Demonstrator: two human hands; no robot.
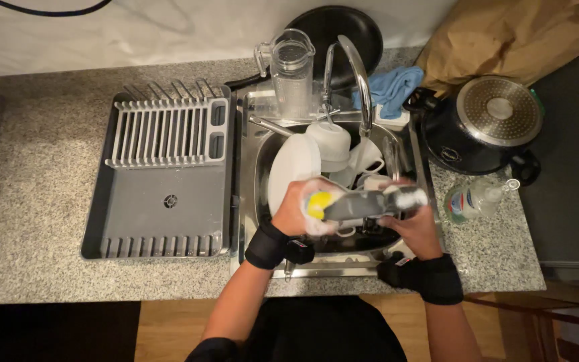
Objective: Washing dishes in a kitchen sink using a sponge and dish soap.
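While the left hand (297,209) has its grip closed around a yellow sponge (315,204), pressed against one end of a grey utensil (360,204), the right hand (418,224) pinches the other, foamy end of that utensil, so both grips are full and the thing hangs level between them right above the sink (252,201). It looks like a flat blade or spatula, but it's blurred, so hard to say exactly which. Honestly the sketchy part is the soap: a slick handle held only at the tip could slide out of the right-hand grip and drop onto the white plate (293,166) and the cups (363,161) stacked just below, and those would chip easily. If that edge is sharp, the sponge hand is also wrapped pretty close to it. Both wrists wear black bands and are bent inward, forearms coming up from the bottom edge and angling toward each other over the basin. The tap (360,74) arches right above the hands. Further out on the bench, a grey drying rack (162,174) sits left of the sink, a clear jug (291,67) behind it, and a black pot (480,127) and a soap bottle (474,200) to the right.
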